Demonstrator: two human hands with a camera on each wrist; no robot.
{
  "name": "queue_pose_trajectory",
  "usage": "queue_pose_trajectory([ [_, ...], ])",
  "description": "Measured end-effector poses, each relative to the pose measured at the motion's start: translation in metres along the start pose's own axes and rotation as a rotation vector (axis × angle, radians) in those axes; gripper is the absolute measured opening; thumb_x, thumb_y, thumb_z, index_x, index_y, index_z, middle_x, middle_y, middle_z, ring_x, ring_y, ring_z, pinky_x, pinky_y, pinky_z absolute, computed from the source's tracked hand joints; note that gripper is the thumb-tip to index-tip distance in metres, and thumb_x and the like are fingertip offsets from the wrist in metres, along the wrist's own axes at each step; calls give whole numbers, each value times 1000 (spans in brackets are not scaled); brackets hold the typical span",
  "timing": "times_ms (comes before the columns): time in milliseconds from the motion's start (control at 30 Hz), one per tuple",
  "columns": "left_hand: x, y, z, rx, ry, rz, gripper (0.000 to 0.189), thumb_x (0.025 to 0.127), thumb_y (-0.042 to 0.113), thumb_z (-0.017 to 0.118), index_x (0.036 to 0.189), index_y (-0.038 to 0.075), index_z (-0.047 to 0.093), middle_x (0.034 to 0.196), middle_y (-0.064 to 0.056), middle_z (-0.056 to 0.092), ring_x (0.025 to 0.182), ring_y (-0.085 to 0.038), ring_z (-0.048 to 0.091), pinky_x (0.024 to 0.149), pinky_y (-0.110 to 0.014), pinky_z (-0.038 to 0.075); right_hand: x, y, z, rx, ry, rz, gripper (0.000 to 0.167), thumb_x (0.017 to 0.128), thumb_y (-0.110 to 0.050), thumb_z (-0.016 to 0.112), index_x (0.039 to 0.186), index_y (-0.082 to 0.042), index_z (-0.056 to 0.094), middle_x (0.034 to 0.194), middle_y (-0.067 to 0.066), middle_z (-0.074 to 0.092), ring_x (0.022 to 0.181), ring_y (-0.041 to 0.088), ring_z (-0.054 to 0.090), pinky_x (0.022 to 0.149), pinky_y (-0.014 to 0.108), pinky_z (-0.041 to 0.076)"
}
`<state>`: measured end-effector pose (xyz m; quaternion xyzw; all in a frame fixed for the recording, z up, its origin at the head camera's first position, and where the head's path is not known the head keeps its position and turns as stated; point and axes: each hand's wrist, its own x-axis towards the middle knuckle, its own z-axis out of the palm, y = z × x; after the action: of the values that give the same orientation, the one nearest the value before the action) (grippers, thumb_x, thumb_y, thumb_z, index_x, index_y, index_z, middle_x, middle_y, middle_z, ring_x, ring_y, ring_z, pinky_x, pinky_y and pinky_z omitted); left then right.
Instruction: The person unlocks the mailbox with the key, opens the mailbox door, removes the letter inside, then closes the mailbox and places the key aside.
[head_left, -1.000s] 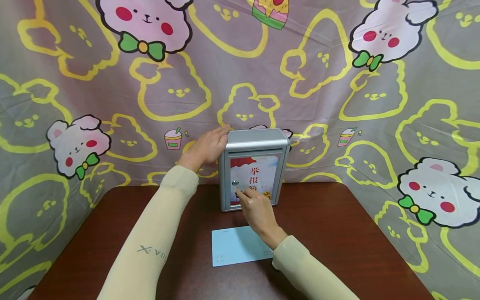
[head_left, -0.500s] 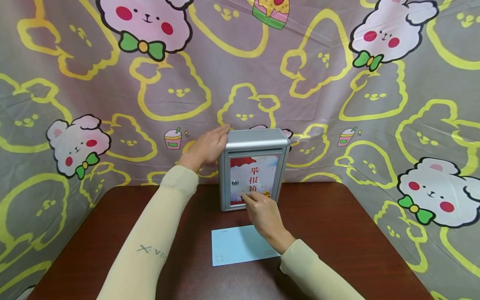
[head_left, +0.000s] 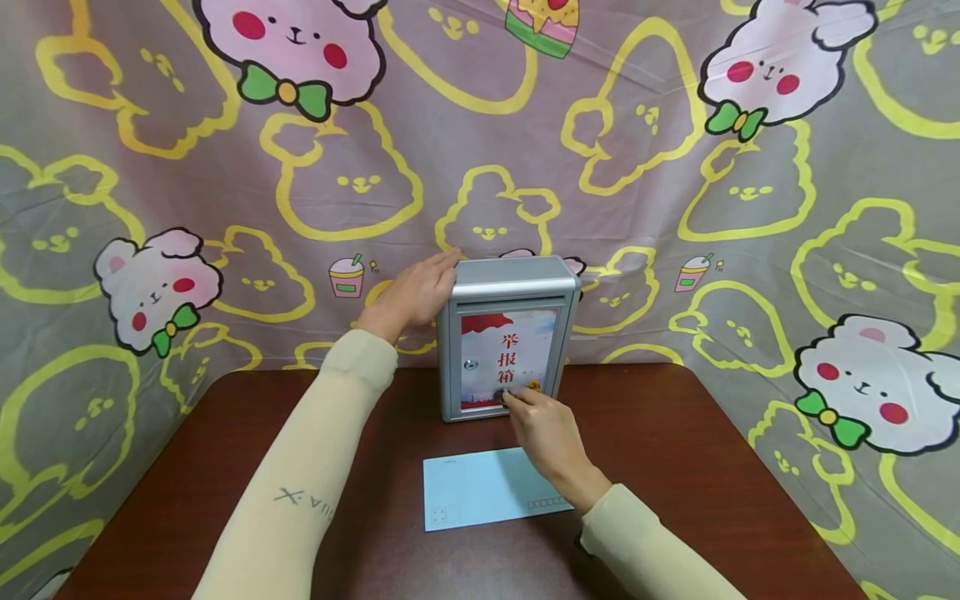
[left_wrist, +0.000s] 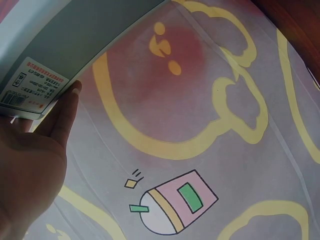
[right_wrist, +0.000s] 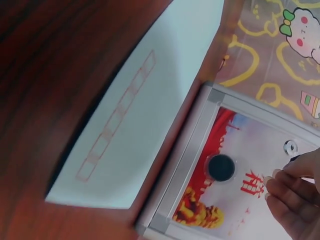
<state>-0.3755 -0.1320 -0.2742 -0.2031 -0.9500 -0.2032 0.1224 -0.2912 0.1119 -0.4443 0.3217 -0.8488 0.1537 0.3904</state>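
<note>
A silver-grey metal box stands upright at the back of the table, with a small round lock on the left of its picture-covered front door. My left hand rests on the box's upper left side with fairly straight fingers. In the left wrist view its fingers lie along the edge of the box's grey side, by a white label. In front of the door's lower part, below and right of the lock, my right hand pinches a small dark thing, mostly hidden by the fingers.
A light blue envelope lies flat on the dark brown table before the box, partly under my right forearm. A patterned cloth hangs close behind the box. A dark round patch shows on the door.
My right hand has moved right and slightly down, away from the lock, still pinching the small dark thing. My left hand and the box stay where they were.
</note>
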Motion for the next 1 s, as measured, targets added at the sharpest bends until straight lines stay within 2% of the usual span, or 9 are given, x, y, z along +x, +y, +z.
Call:
queue_pose_trajectory([
  [367,1,-2,3,-1,0,-1,62,106,37,23,163,15,29,170,1,24,156,-22,20,127,-41,18,-22,19,-7,-29,-101,59,22,82,0,81,101,-10,82,82,-1,69,65,15,66,53,34,56],
  [600,1,-3,4,-2,1,-5,62,106,38,23,163,15,29,170,1,24,156,-22,20,127,-42,18,-35,28,-11,-47,-173,116,20,83,-1,80,101,-10,81,89,1,73,73,20,71,57,41,57],
  [867,0,0,2,-2,-3,-14,61,106,38,23,163,15,29,169,1,25,156,-21,21,127,-41,18,-51,38,-17,-66,-258,167,10,83,-5,81,89,-13,79,72,-4,63,66,18,66,55,40,55],
  [1000,0,0,1,-3,0,-12,62,107,39,22,163,15,29,170,1,24,156,-21,20,127,-40,18,-58,45,-18,-85,-294,185,12,82,-3,80,84,-14,77,70,-5,62,66,19,66,54,40,54],
])
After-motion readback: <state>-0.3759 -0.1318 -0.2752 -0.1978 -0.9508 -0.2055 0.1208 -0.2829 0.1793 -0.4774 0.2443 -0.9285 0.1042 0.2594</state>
